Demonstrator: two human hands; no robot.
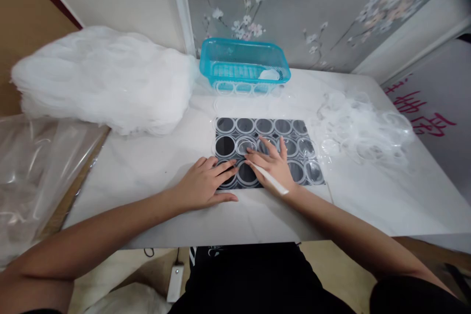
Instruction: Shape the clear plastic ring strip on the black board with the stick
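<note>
A dark rectangular sheet point(241, 133) lies on the white table, covered by rows of clear plastic rings with round centres. My left hand point(207, 181) rests flat at the sheet's lower left, fingers apart, fingertips on the rings. Over the middle of the sheet, my right hand point(271, 166) holds a thin white tool point(271, 180) between thumb and index finger, its other fingers spread on the sheet. The tool's tip is hidden by the fingers. Near the left end of the middle row, one circle point(224, 146) looks darker than those around it.
A large heap of white film point(106, 78) fills the table's back left. Behind the sheet stands a blue basket point(245, 49) with a white piece inside. Clear plastic ring scraps point(364, 127) are piled at the right. Clear plastic sheeting point(33, 171) hangs at the far left.
</note>
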